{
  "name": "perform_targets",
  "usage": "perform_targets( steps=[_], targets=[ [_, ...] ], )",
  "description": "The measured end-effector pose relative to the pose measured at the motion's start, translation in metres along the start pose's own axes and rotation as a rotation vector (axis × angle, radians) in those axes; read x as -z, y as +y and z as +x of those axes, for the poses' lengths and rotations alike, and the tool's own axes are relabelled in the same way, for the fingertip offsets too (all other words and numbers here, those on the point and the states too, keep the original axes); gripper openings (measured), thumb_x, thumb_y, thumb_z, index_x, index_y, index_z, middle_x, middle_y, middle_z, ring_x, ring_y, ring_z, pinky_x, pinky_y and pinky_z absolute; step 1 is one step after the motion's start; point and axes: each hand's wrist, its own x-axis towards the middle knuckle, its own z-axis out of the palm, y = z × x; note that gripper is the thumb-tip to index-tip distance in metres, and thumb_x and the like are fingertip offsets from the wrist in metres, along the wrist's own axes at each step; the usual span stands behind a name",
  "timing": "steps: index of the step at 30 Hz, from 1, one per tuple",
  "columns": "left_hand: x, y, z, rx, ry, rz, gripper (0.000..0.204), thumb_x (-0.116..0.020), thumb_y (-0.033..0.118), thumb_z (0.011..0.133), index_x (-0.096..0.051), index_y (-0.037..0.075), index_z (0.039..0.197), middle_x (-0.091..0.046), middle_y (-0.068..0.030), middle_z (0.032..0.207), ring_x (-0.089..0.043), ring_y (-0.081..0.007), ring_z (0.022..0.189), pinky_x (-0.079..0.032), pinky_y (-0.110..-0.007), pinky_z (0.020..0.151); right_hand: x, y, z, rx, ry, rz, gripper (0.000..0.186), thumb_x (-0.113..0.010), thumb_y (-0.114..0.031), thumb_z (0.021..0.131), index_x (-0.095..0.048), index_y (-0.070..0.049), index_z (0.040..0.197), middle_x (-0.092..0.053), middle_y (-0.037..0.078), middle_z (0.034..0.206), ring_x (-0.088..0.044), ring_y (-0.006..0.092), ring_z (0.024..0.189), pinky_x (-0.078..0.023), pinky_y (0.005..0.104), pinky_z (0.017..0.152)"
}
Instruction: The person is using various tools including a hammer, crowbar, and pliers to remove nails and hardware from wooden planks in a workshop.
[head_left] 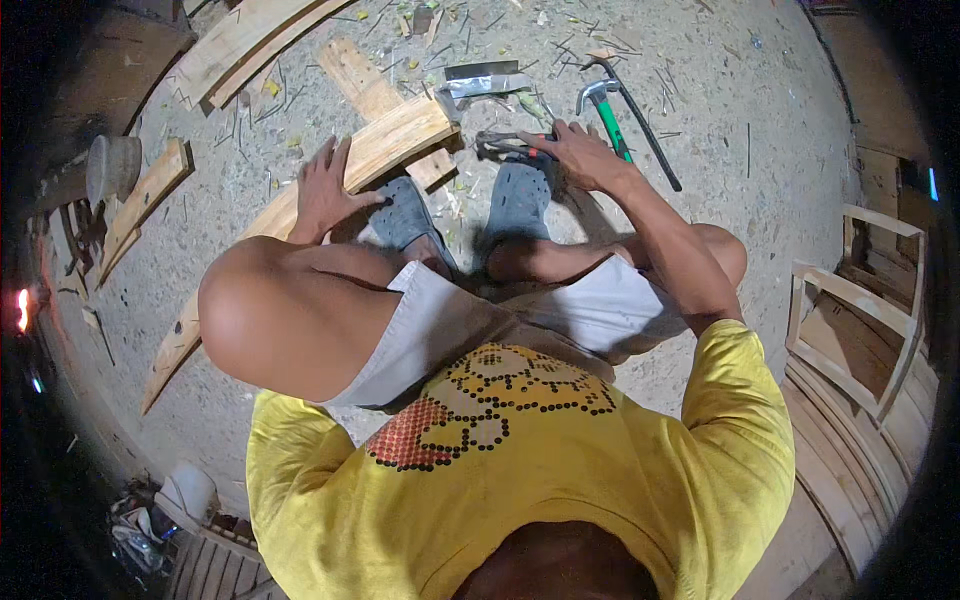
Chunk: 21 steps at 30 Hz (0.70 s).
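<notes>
My left hand (325, 195) rests with spread fingers on a long curved wooden board (398, 135), which lies across a shorter crossed plank (349, 70). My right hand (585, 160) grips pliers (500, 144) with dark and red handles, near my right sandal. Right of it lie a claw hammer (612, 125) with a green grip and a black bent pry bar (650, 135). Above the pliers lies a flat grey and dark blade-like piece (480, 82). Both sandalled feet are between my hands, my legs bent.
Loose nails, small scraps and pale boards (230, 45) lie on the rough concrete floor (770, 130). More cut boards (145, 200) and a pail (112, 165) are at the left. Wooden frames (865, 315) and stacked curved strips stand at the right. A white container (195, 485) is at lower left.
</notes>
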Motion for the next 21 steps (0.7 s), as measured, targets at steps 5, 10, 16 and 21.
perform_targets(
  steps=[5,10,16,21],
  targets=[
    [-0.024,-0.021,-0.005,-0.019,-0.011,-0.004,0.102,-0.083,0.033,0.075,-0.032,0.015,0.161,-0.038,-0.0225,0.158,-0.038,-0.0427,0.144,-0.031,-0.062,0.116,0.025,-0.01,0.008,0.04,0.125,-0.142,0.082,-0.057,0.001,0.09,-0.035,-0.037,0.159,-0.054,0.027,0.129,-0.061,0.0457,0.114,-0.048,0.0578,0.099],
    [-0.017,-0.023,0.001,-0.034,-0.046,-0.101,0.099,-0.075,0.015,0.072,-0.032,0.014,0.161,-0.039,-0.0247,0.158,-0.039,-0.0441,0.144,-0.031,-0.059,0.117,0.032,0.018,0.028,-0.22,0.364,0.341,0.072,-0.06,-0.007,0.091,-0.041,-0.026,0.157,-0.062,0.028,0.116,-0.063,0.0487,0.109,-0.051,0.0507,0.096],
    [0.009,-0.019,0.013,-0.026,-0.166,-0.259,0.092,-0.07,0.009,0.07,-0.039,0.008,0.157,-0.045,-0.0273,0.154,-0.044,-0.0439,0.142,-0.034,-0.047,0.121,-0.043,-0.032,0.043,-0.132,0.661,0.738,0.07,-0.062,-0.004,0.089,-0.043,-0.016,0.156,-0.064,0.029,0.119,-0.06,0.0457,0.116,-0.048,0.0498,0.1],
    [0.019,-0.012,0.02,-0.041,-0.151,-0.296,0.089,-0.067,0.006,0.071,-0.042,0.006,0.155,-0.047,-0.0259,0.154,-0.045,-0.0436,0.141,-0.035,-0.045,0.12,-0.049,-0.035,0.095,-0.108,0.389,0.757,0.079,-0.055,0.002,0.084,-0.04,-0.02,0.158,-0.066,0.03,0.114,-0.064,0.0474,0.11,-0.051,0.0518,0.094]
  ],
)
